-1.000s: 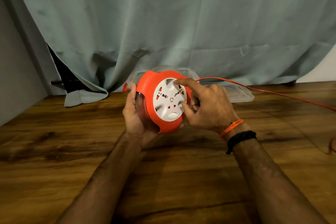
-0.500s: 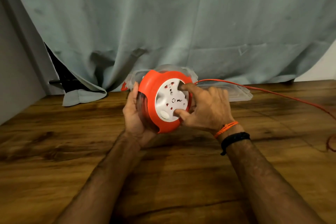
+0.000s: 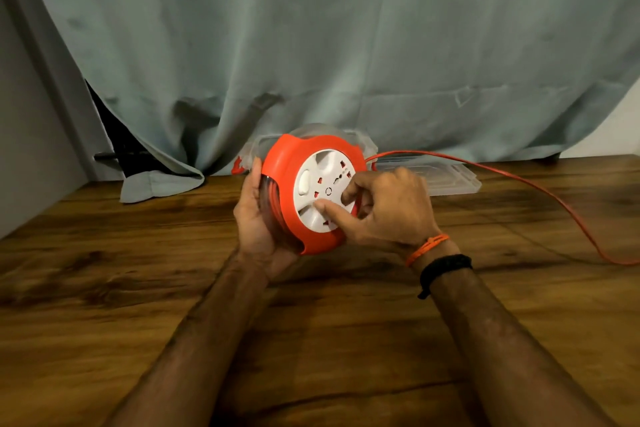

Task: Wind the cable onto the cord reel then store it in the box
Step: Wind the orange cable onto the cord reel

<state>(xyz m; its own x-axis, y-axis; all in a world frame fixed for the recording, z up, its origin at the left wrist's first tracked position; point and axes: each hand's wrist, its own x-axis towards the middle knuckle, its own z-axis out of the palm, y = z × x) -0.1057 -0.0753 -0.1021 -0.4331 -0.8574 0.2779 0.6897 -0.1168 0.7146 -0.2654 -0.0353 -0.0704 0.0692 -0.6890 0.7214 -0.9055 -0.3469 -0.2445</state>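
White socket dial on the round orange plastic cord reel [image 3: 304,198] has rotated: its oval switch went from bottom to upper left since the earlier frame. Right hand [image 3: 384,210] curls thumb and fingers onto the dial face, wrist bent inward. Left hand [image 3: 258,218] cups the reel's clear back, fingers wrapped round the rim. Thin orange cable [image 3: 540,194] trails off beyond the right hand across the dark wooden table [image 3: 104,288]. Clear plastic box [image 3: 446,173], probably lidded, sits behind the hands under a grey-green curtain [image 3: 346,45].
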